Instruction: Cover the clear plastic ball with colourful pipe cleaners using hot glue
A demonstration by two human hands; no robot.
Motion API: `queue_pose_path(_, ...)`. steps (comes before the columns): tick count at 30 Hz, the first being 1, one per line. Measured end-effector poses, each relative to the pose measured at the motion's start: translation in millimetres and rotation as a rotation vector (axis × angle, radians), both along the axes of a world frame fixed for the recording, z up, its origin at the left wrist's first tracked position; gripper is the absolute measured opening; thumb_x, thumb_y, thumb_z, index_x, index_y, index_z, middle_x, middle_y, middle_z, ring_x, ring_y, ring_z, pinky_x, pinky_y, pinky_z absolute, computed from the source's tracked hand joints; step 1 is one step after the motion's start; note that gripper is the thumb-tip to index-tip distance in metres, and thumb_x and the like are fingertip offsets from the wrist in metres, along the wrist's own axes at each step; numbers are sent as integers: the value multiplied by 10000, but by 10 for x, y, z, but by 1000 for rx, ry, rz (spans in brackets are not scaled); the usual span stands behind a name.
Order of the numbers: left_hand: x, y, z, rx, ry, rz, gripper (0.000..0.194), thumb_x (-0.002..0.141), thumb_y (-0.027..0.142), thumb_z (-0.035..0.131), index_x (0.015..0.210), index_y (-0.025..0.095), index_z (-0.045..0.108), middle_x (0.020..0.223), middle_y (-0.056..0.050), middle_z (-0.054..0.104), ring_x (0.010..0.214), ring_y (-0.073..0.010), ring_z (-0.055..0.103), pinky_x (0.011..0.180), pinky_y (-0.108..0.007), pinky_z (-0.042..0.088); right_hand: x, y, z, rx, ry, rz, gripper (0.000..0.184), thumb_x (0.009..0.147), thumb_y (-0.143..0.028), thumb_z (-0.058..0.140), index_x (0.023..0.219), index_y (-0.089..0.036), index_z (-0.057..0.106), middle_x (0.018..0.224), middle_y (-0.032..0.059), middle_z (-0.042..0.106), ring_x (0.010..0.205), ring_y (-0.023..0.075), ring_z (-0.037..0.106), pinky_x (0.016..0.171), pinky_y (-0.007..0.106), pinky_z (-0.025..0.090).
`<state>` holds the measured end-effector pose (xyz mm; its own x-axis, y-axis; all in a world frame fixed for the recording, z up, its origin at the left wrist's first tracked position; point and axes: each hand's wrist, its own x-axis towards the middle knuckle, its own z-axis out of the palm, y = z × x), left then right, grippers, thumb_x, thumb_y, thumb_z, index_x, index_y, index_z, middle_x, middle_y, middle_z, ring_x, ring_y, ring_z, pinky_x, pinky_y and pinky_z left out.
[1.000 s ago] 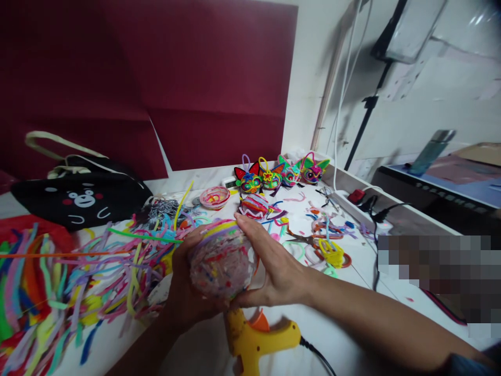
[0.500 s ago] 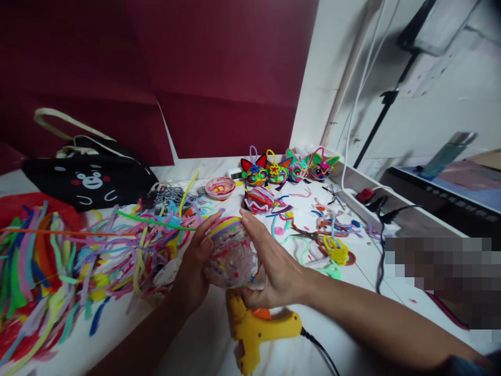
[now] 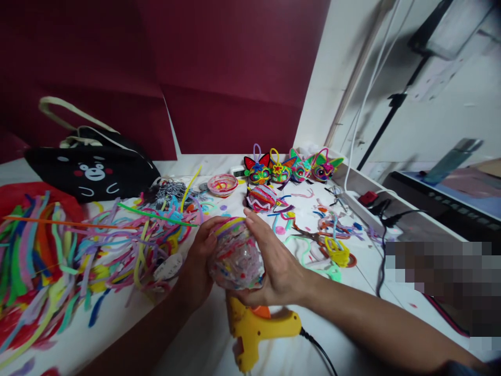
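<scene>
Between my two hands is a rounded, glue-streaked clear shell (image 3: 238, 261) with yellow, purple and pink strips along its top edge. My left hand (image 3: 199, 263) is closed around its left side. My right hand (image 3: 276, 266) wraps its right side, thumb or finger near the top edge and the rest partly hidden beneath. Just below lies a yellow glue gun (image 3: 266, 329) with an orange trigger and a black cord. Beyond the hands rests a striped pink-and-red rounded piece (image 3: 261, 198), beside a small pink-smeared bowl (image 3: 222, 185).
Many coloured pipe cleaners (image 3: 113, 250) spread over the left of the table. Scissors (image 3: 313, 236) and a yellow coil (image 3: 337, 253) lie at right. Several finished animal-head ornaments (image 3: 279, 171) stand at the back. A black bag (image 3: 92, 172) is back left; a power strip (image 3: 385, 222) lies right.
The view has shifted slightly. Both hands keep hold of the shell, which has turned a little; the left fingers now curl closer over its upper left edge.
</scene>
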<state>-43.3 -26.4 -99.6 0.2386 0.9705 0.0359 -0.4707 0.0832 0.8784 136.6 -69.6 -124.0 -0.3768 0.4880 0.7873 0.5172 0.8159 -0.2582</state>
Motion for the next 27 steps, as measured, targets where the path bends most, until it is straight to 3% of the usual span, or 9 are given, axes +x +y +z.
queue_pose_path(27, -8, -16, -65, 97, 38, -48, 434, 652, 567, 946, 984, 315, 826, 1014, 7, 803, 879, -174, 722, 733, -220, 588, 37, 66, -52, 40, -13, 22, 1274, 762, -450, 895, 1690, -133, 83, 1587, 294, 438, 1518, 426, 450, 1190, 591, 482)
